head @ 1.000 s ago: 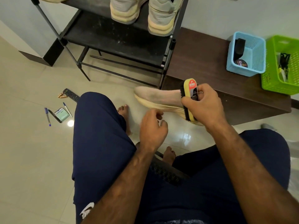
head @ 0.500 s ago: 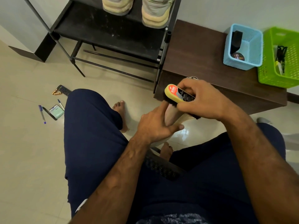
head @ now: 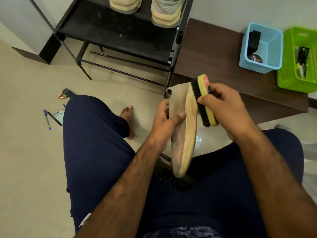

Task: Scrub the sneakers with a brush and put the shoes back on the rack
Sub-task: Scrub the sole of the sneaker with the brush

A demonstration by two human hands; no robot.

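Navy shorts (head: 96,143) fill 6 o'clock; the person sits on a black perforated seat (head: 171,180). Just past the lap, the left hand (head: 164,121) grasps a tan sneaker (head: 185,134) around its upper, thumb laid across the side. The sneaker is held on edge between the knees, off the floor, with its open end up at 12 and its rounded end down at 6, just above the seat. The pale sole faces 3 o'clock. The right hand (head: 226,109) is clenched around a yellow-backed brush (head: 204,100), black bristles touching the sole's upper half. A bare foot (head: 127,117) rests on the tiled floor (head: 25,160) at 9 o'clock of the hands. Further out at 9, pens (head: 46,119) and a remote (head: 68,93) lie on the floor. At 12, a black shoe rack (head: 111,31) carries a pair of sneakers (head: 164,12), soles toward camera. At 2 o'clock, a brown tabletop (head: 214,57) touches the rack and holds a blue basket (head: 272,48) just beside a green basket (head: 288,78).
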